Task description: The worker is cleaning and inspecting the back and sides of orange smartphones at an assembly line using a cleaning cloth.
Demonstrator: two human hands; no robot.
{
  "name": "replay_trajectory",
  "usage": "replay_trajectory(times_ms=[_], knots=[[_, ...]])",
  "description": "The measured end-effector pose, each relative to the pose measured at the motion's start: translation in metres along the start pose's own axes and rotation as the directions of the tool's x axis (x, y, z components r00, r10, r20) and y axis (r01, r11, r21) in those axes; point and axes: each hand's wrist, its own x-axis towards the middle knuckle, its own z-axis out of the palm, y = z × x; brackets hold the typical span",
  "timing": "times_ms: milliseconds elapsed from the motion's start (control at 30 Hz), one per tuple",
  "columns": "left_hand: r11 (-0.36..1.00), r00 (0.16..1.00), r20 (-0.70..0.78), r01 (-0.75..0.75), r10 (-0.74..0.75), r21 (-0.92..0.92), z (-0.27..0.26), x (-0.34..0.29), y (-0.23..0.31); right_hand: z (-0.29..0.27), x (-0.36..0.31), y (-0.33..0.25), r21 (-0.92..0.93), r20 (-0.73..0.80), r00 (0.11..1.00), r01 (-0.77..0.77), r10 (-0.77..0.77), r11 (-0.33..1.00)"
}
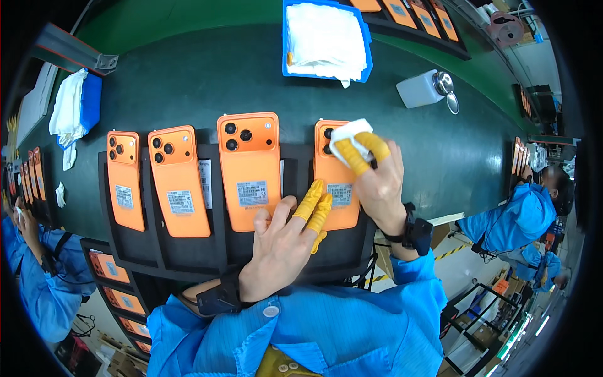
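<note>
My right hand (378,179), with yellow finger cots on its fingers, grips a folded white cloth (352,135). The cloth covers part of the camera area of the rightmost orange phone (323,169), which lies back up with a label on it. On the lower left part of that phone rest two stretched, yellow-covered fingers of my left hand (279,248); its other fingers are bent, and its thumb is by the bottom edge. To the left lie three more orange phones (251,166), (179,182), (125,169) in a black slotted tray (245,251).
A blue bin (368,53) of white cloths stands at the far side, and another blue bin (92,100) at the left. At the right is a white pump bottle (419,89). Co-workers in blue (515,217) sit on both sides. More phones (108,268) stand in a rack at lower left.
</note>
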Motion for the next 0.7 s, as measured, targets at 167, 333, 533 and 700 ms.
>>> replay_trajectory(times_ms=[167,333,533,700], knots=[[1.0,1.0,0.012,0.003,-0.003,0.03,-0.001,-0.002,-0.003,0.0,0.009,-0.004,0.036,0.03,1.0,0.003,-0.004,0.999],[1.0,1.0,0.002,-0.002,0.002,0.017,0.0,0.001,-0.001,-0.005,-0.006,-0.005,0.0,0.022,0.999,-0.037,0.037,0.999],[1.0,1.0,0.013,0.004,-0.004,0.019,0.0,0.0,-0.002,-0.003,-0.005,-0.009,0.059,0.036,0.998,0.052,-0.054,0.997],[1.0,1.0,-0.009,0.002,-0.002,0.0,0.002,0.0,-0.002,-0.004,-0.001,-0.01,0.004,0.052,0.998,-0.031,0.031,1.0]])
